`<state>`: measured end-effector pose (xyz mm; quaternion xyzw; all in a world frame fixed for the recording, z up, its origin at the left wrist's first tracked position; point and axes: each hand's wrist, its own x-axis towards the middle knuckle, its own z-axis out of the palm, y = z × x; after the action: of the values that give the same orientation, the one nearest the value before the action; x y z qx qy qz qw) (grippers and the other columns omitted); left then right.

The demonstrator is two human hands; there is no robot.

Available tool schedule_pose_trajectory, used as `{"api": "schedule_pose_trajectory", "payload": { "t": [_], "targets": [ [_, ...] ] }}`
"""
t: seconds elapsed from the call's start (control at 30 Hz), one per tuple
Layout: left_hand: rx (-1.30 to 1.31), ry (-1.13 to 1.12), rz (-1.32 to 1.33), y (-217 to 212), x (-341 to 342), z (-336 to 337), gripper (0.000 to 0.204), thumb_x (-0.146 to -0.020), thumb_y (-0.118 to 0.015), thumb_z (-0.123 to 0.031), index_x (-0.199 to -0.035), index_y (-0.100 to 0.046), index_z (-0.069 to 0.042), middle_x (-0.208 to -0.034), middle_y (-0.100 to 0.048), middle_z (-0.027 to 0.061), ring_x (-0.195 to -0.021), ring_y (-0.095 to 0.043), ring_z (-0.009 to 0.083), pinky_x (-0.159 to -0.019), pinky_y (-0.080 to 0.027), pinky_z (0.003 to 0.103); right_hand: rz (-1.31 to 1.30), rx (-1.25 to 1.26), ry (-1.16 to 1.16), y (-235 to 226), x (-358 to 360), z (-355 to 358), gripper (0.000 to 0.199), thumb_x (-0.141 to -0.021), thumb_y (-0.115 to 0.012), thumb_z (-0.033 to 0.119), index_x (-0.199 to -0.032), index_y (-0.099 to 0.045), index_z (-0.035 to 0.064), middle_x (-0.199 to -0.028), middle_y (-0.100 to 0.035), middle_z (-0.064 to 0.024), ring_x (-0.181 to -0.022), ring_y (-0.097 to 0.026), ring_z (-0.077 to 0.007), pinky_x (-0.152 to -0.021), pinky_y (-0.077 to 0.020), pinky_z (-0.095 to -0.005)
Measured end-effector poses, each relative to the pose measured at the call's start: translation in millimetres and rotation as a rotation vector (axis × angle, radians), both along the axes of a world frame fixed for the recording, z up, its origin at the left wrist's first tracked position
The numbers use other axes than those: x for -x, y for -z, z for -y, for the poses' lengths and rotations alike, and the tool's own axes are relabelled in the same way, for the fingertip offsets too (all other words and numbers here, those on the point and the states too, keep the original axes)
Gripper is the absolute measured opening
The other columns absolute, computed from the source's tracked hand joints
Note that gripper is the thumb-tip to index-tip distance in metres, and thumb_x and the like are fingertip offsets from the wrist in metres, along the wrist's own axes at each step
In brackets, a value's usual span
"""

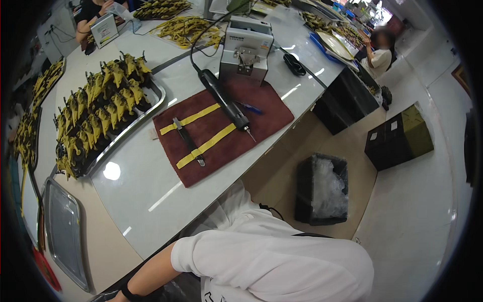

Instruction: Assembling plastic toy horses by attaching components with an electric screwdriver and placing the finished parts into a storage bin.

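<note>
A bare forearm with a black wristband (130, 293) reaches toward the lower left from a white sleeve. It seems to be my left arm; its hand is cut off by the lower edge. My right hand is out of view. On the table lies a maroon cloth (211, 163) with two yellow tape strips (221, 138). A black electric screwdriver (221, 98) with a thin bit rests on the cloth, its cable running up and back. Across the strips lies a narrow dark tool (186, 138) with metal ends. Beside the screwdriver is a blue pen (251, 108).
A grey screw-feeder-like box (246, 50) stands behind the cloth. Yellow-and-black parts (100, 108) fill a metal tray (156, 103); another metal tray (65, 231) is at left. A black bin (304, 194) with clear plastic stands on the floor. Two people sit farther off.
</note>
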<state>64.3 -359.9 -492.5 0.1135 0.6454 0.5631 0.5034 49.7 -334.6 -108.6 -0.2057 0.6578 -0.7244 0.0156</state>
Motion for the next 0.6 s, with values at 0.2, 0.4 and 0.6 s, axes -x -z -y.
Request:
{"api": "schedule_pose_trajectory", "payload": {
  "t": [0.2,0.4,0.6],
  "targets": [
    [0.193,0.167,-0.131,-44.5,-23.6,41.4,0.042,-0.087,-0.053,-0.043,-0.111,-0.053,-0.009,-0.102,-0.053,0.0105,-0.090,-0.050,0.0220,-0.077,-0.042,0.038,0.056,0.119,0.081,-13.3,-18.7,-39.2,0.052,-0.076,-0.068,0.040,-0.106,-0.060,-0.0019,-0.093,-0.066,-0.0190,-0.084,-0.063,-0.0302,-0.072,-0.0492,-0.0391],
    [0.323,0.185,-0.246,-104.4,-55.5,68.6,0.037,-0.088,-0.054,-0.039,-0.109,-0.054,-0.009,-0.098,-0.054,0.0106,-0.087,-0.051,0.0228,-0.075,-0.042,0.038,0.122,0.170,0.004,-23.3,-31.6,-55.8,0.053,-0.078,-0.067,0.042,-0.107,-0.060,-0.0017,-0.093,-0.066,-0.0189,-0.082,-0.064,-0.0299,-0.070,-0.0497,-0.0387],
    [0.355,-0.092,-0.333,-151.8,-126.3,65.2,0.032,-0.089,-0.054,-0.035,-0.106,-0.055,-0.008,-0.095,-0.055,0.0108,-0.084,-0.053,0.0237,-0.073,-0.042,0.038,-0.211,0.178,0.299,-9.6,-75.1,-64.5,0.030,-0.073,-0.068,0.025,-0.091,-0.062,0.0012,-0.080,-0.063,-0.0179,-0.077,-0.062,-0.0312,-0.066,-0.0481,-0.0402]
  ]
}}
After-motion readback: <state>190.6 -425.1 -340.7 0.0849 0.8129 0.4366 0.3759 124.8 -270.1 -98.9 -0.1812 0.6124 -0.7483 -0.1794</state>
